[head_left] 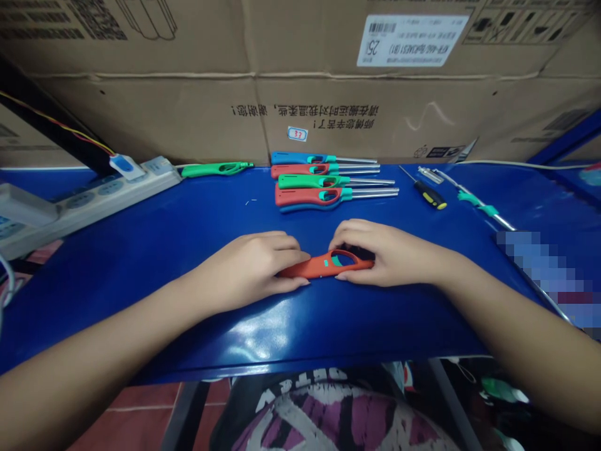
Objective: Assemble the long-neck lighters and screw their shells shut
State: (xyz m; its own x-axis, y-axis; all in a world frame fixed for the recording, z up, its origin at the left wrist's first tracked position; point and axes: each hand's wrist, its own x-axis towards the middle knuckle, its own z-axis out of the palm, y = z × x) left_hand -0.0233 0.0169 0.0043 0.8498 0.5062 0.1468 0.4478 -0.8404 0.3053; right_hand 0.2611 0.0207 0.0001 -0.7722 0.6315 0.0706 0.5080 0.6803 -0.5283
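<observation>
An orange-red lighter body (312, 267) lies level just above or on the blue table, with a trigger opening and a bit of teal inside it. My left hand (263, 266) is closed round its left end, thumb below and fingers above. At its right end my right hand (380, 254) grips the narrow part beside the opening. No metal tube shows on this body. Beyond my hands lie several long-nosed lighters, among them a blue one (293, 158), a green one (305, 181) and a red one (305, 197), their metal tubes pointing right.
A green lighter body (206, 170) lies by a white power strip (106, 197) at the left. To the right are a screwdriver (429, 194), metal tubes with teal parts (479, 203) and a pixelated flat object (554, 275). A cardboard box (188, 113) stands behind the blue table (188, 351).
</observation>
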